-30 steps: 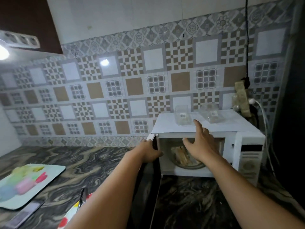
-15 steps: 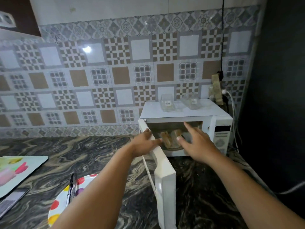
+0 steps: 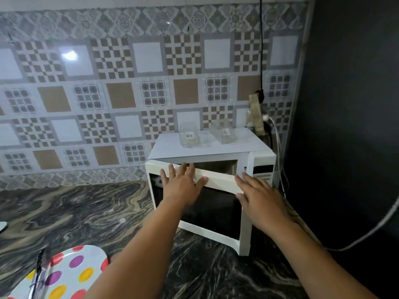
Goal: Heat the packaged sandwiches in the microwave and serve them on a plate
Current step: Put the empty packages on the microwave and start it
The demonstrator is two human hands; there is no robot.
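pushing the microwave door [image 3: 207,203] toward its frame, the left hand [image 3: 183,186] is lying flat with fingers spread across the door's top edge, while the right hand [image 3: 259,197] is hovering with straight, relaxed fingers just beside the door's free end, touching it or nearly so. the door is standing partly ajar, so the sandwiches cannot be seen; judging by the task, they are probably sitting inside the microwave [image 3: 216,147]. two clear empty packages [image 3: 191,138] are resting on its top. the step in hand looks like closing up before heating. the next move is likely calling for a firm press until the latch catches, then reaching for the control panel [image 3: 262,172]. the spotted plate [image 3: 64,275] is waiting on the marbled surface [image 3: 75,212], well apart.
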